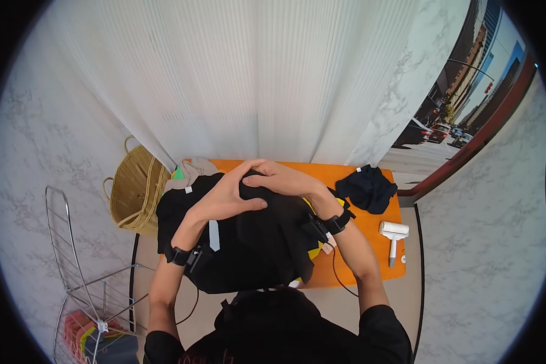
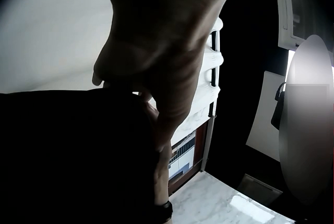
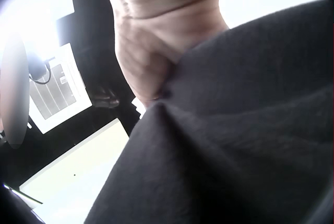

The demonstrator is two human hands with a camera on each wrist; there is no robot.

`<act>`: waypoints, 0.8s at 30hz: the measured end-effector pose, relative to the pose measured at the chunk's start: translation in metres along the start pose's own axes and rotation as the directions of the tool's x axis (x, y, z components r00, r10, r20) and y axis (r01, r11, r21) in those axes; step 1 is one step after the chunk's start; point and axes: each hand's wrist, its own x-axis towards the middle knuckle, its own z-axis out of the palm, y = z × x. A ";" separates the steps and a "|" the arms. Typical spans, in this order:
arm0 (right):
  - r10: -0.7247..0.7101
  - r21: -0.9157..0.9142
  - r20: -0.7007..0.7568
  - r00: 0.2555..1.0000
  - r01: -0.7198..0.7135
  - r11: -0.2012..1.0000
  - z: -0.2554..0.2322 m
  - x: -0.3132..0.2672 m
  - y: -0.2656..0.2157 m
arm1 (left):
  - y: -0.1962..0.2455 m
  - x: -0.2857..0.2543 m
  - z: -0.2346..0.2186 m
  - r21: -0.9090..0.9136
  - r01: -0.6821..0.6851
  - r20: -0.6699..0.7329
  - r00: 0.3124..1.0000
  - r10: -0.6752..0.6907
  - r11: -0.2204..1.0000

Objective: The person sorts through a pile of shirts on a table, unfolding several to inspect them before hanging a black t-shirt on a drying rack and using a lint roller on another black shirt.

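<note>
In the head view a large piece of black clothing [image 1: 261,242] is bunched up in front of the body, over the table. My left hand [image 1: 224,197] grips its upper part, thumb on the near side and fingers passing behind the cloth. From the other side my right hand [image 1: 285,181] holds the same bunch, and the two hands meet at its top. A pale strip [image 1: 214,235] shows against the black below the left hand. In the right wrist view the cloth [image 3: 235,130] looks dark grey and hangs in folds from the hand. Most fingertips are hidden.
An orange table [image 1: 376,249] bears a crumpled navy garment [image 1: 367,189] and a white lint roller [image 1: 394,233] at right. Beige cloth [image 1: 194,170] lies at its back left. Left of the table are a wicker basket [image 1: 127,188] and a metal drying rack [image 1: 82,285].
</note>
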 end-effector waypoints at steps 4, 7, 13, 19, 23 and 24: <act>0.101 -0.154 0.033 0.994 -0.095 0.984 -0.012 -0.016 0.023 | -0.011 0.007 0.015 0.059 0.051 0.018 0.998 -0.052 0.997; 0.099 -0.046 -0.105 0.990 -0.104 0.994 0.000 -0.049 0.025 | -0.012 0.004 0.019 0.191 0.070 -0.005 0.998 -0.070 0.979; 0.133 0.024 -0.768 0.627 -0.178 0.984 0.030 -0.104 0.183 | -0.001 -0.004 0.011 0.097 0.101 -0.210 0.975 -0.078 0.990; 0.521 0.463 -0.569 0.636 -0.276 0.842 0.083 -0.110 0.209 | -0.009 -0.001 0.001 -0.052 0.058 -0.337 0.939 -0.073 0.997; 0.574 0.804 -0.325 0.751 -0.101 0.586 0.085 -0.087 0.199 | 0.001 -0.006 -0.004 -0.044 0.118 -0.332 0.935 -0.126 0.992; 0.517 0.872 -0.267 0.813 -0.024 0.488 0.082 -0.082 0.201 | 0.005 -0.009 -0.004 -0.043 0.115 -0.332 0.935 -0.123 0.992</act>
